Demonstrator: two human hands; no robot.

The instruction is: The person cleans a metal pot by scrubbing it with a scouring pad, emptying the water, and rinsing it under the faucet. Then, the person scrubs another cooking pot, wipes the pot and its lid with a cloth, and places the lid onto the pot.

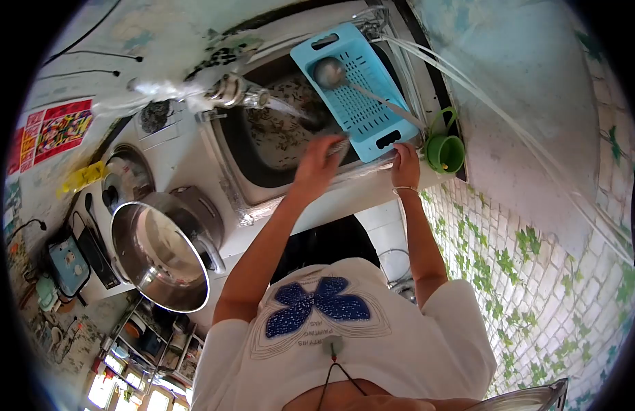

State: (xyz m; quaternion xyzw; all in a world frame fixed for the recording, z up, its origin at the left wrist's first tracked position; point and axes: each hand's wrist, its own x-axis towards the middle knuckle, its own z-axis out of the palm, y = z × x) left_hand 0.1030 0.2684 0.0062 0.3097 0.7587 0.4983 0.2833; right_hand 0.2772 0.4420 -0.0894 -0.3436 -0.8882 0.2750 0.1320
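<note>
Over the near edge of the sink [247,181], my left hand [319,164] has its fingers bent together around something small and greyish that I cannot make out. My right hand [405,164] grips the near right corner of a light blue drain basket [364,89], beside its handle slot. The basket lies across the right part of the sink. A metal ladle [329,72] rests in it, its handle reaching toward the right hand. Water runs from the faucet [238,92] into the sink, where many small brownish bits lie in the basin.
A green cup [445,153] stands at the counter's right end. A large steel pot [160,250] sits on the left, with a glass lid [127,175] behind it. White tubes [482,96] run along the right. A red poster [57,133] hangs on the left wall.
</note>
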